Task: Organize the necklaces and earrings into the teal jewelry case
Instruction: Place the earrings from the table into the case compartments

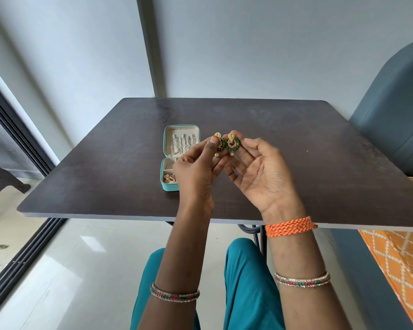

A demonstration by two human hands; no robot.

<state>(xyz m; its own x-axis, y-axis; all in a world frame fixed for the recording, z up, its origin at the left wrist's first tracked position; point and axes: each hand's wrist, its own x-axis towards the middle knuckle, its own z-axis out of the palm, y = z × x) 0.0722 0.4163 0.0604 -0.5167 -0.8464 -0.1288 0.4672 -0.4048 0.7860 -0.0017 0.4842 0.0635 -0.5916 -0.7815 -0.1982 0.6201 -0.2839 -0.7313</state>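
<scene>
The teal jewelry case [169, 186] lies open on the dark table [296, 151], left of my hands. Its raised lid [182, 141] holds several silver necklaces, and the bottom tray holds gold earrings [168, 178]. Raised above the table, my left hand [196, 172] pinches one green-and-gold earring [219, 145] between thumb and fingers. A matching earring [233, 144] is held at the fingertips of my right hand [260, 172], whose palm faces up. Each earring has a small pearl drop hanging under it.
A blue-grey chair back [391, 110] stands at the table's right side. An orange patterned cloth [401, 253] lies at the lower right. A dark sliding door frame [17, 234] runs along the left, over a glossy tiled floor.
</scene>
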